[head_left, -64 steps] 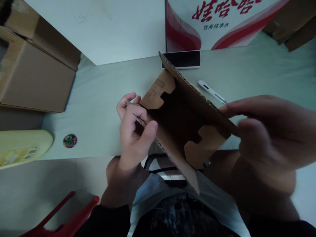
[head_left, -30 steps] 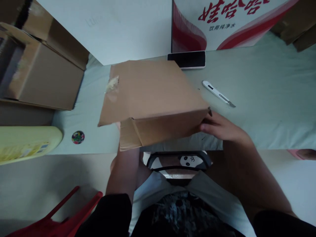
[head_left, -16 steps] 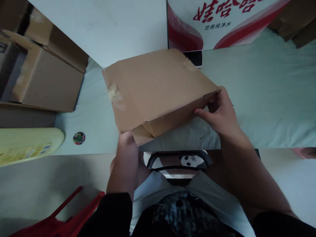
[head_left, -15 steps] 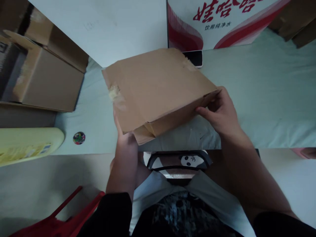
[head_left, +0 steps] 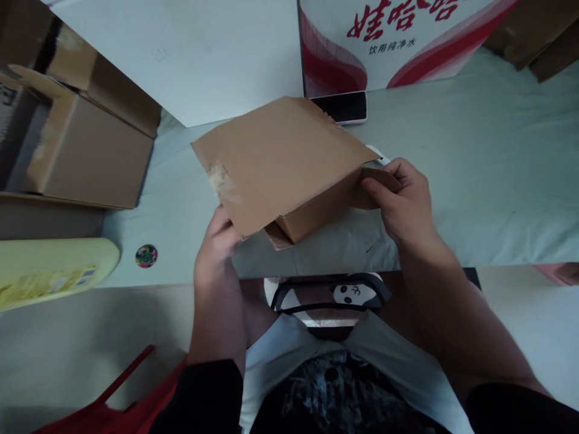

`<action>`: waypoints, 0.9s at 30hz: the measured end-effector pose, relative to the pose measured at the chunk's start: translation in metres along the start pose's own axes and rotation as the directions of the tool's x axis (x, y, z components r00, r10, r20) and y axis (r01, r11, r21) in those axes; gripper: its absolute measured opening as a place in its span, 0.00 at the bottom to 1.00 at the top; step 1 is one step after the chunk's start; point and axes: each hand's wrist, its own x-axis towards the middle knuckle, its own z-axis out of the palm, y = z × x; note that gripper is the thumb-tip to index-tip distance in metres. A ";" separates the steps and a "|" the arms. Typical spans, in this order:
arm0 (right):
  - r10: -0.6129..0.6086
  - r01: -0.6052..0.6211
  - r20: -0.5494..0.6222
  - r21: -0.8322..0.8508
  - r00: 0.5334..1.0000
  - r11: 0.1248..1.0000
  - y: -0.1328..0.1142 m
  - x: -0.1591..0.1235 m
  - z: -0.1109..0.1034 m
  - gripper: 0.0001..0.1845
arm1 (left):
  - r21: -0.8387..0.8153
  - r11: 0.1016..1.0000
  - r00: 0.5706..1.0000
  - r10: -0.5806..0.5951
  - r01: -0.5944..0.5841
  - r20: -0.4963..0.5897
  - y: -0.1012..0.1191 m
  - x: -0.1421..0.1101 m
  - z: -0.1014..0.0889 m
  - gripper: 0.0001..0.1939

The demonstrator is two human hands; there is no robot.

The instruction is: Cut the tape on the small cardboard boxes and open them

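Pinching a small side flap between thumb and fingers, the right hand (head_left: pixel 398 193) is closed on the right end of a brown cardboard box (head_left: pixel 289 166). The left hand (head_left: pixel 218 238), slightly blurred, touches the lower-left edge of the broad top panel; some of its fingers pass out of sight beneath the cardboard, so whether it clamps the panel cannot be told. The box sits at the middle of a pale green cloth (head_left: pixel 474 157), its top panel slanting, a torn patch of tape (head_left: pixel 218 176) near its left edge and a short flap jutting from its near side. Behind it lies a dark-screened phone (head_left: pixel 348 107), partly covered by the panel, and just beyond the right hand a slim white object (head_left: pixel 377 154) shows, mostly hidden. A white carton with red lettering (head_left: pixel 337 54) stands behind the phone. To the left are a round colourful disc (head_left: pixel 146 256), a yellow bottle (head_left: pixel 58 268) on its side and a brown carton (head_left: pixel 97 150).
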 end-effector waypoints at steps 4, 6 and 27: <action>0.008 -0.008 0.000 -0.045 1.000 0.999 0.000 -0.001 0.002 0.17 | 0.239 0.966 0.995 0.104 -0.099 -0.010 0.012 -0.002 0.006 0.33; 0.002 -0.003 -0.011 -0.093 1.000 0.996 -0.005 -0.002 0.003 0.16 | 0.270 0.957 0.979 0.149 -0.107 -0.141 0.016 -0.003 0.014 0.37; 0.082 -0.130 0.207 0.225 0.975 0.966 -0.009 -0.002 -0.005 0.26 | -0.072 0.978 0.959 0.176 -0.196 -0.223 0.020 -0.001 0.007 0.28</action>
